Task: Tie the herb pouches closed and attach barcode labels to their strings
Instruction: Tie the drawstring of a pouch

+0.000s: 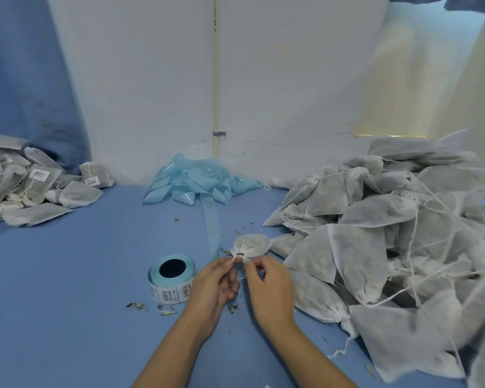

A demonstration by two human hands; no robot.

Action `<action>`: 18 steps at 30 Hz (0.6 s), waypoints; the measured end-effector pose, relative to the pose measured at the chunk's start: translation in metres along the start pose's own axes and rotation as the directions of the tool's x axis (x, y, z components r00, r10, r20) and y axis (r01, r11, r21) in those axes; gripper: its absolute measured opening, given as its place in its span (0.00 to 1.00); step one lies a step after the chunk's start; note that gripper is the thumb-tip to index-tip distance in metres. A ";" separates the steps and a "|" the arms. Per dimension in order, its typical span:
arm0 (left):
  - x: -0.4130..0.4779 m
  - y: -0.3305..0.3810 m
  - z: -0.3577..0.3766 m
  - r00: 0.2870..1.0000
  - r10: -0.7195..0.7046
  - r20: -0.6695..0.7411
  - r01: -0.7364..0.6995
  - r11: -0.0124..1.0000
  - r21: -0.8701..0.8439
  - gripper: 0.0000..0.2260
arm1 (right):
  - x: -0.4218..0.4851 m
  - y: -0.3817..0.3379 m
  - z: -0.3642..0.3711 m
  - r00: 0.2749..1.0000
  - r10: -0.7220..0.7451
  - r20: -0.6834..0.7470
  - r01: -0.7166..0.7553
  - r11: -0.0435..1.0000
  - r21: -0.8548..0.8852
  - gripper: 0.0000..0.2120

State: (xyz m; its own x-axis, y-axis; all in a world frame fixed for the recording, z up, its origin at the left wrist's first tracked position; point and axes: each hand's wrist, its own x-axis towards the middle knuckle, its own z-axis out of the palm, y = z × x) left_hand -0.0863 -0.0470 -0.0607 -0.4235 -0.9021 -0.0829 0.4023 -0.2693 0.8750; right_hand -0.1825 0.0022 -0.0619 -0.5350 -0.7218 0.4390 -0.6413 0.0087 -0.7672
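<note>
Blue table (67, 275), label roll (172, 278) beside both hands (245, 284) pinching pouch (252, 246) strings (237, 258), untied heap (389, 247) rightward

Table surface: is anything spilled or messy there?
Yes. Dried herb bits lie scattered on the blue table beside the label roll, with more near the pouch both hands are tying. Used blue backing strip is heaped by the wall.

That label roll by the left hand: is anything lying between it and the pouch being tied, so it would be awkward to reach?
Nothing visible blocks it. The label roll sits on the blue table just beside the left hand, which with the right hand pinches the strings of the pouch. Only small herb crumbs lie nearby.
</note>
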 end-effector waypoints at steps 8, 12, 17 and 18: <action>-0.002 -0.003 0.004 0.999 0.039 0.030 -0.044 0.981 0.191 0.08 | 0.003 -0.007 0.001 0.912 0.297 0.282 -0.401 0.788 0.467 0.09; -0.004 -0.007 0.008 0.992 0.071 0.102 -0.105 0.918 0.382 0.11 | 0.011 -0.006 -0.008 0.855 0.370 0.363 -0.518 0.645 0.563 0.08; -0.007 -0.007 0.012 0.990 0.066 0.127 -0.116 0.891 0.439 0.11 | 0.015 -0.005 -0.009 0.812 0.442 0.381 -0.583 0.583 0.566 0.03; -0.008 -0.007 0.013 0.991 0.061 0.121 -0.109 0.889 0.445 0.10 | 0.016 -0.004 -0.008 0.802 0.461 0.380 -0.595 0.557 0.579 0.03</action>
State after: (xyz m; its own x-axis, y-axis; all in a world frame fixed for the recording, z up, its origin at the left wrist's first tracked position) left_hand -0.0963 -0.0335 -0.0600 -0.4936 -0.8692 0.0288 0.0426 0.0090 0.9991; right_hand -0.1930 -0.0037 -0.0476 -0.5157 -0.8377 -0.1797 0.2797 0.0336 -0.9595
